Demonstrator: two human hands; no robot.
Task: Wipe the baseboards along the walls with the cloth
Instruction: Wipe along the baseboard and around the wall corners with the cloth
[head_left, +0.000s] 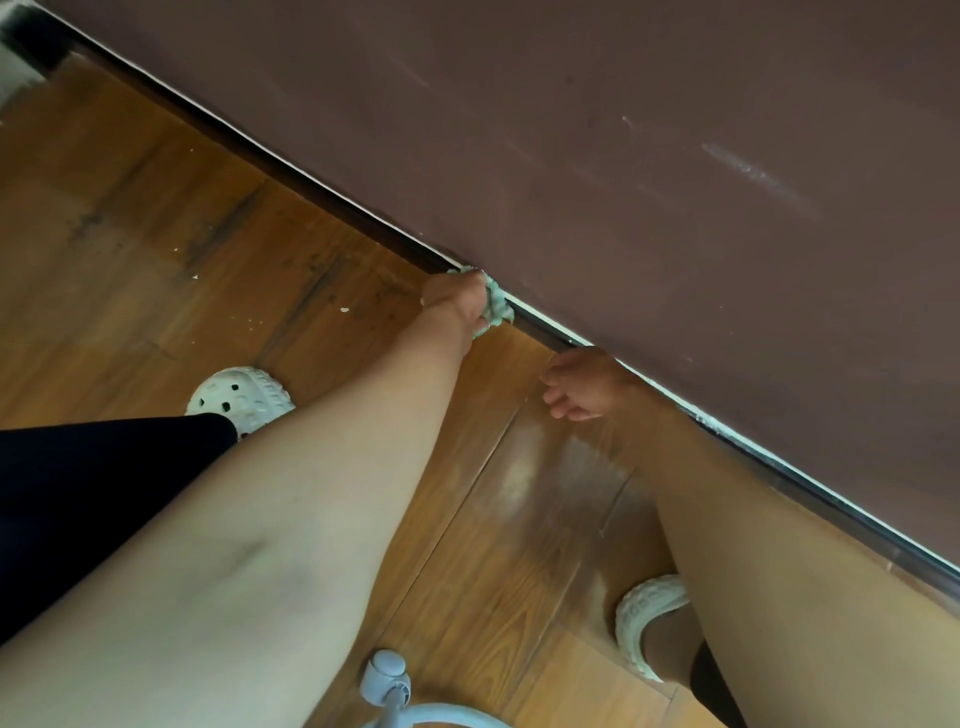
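Pressing green cloth (496, 306) against dark baseboard (363, 214), left hand (454, 301) curled round it, right hand (582, 384) relaxed, holding nothing

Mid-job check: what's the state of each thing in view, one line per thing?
left hand: grips the cloth
cloth: bunched, pressed against the baseboard
right hand: loosely curled, holding nothing, beside the baseboard
baseboard: cloth on one spot, rest uncovered
floor: pale crumbs scattered

Beyond your left hand (454, 299) and right hand (582, 384) stands a maroon wall (675, 156) with pale scuffs. Beneath them lies brown wood-plank floor (156, 208), crumb-speckled left of them, with soft glare nearer you.
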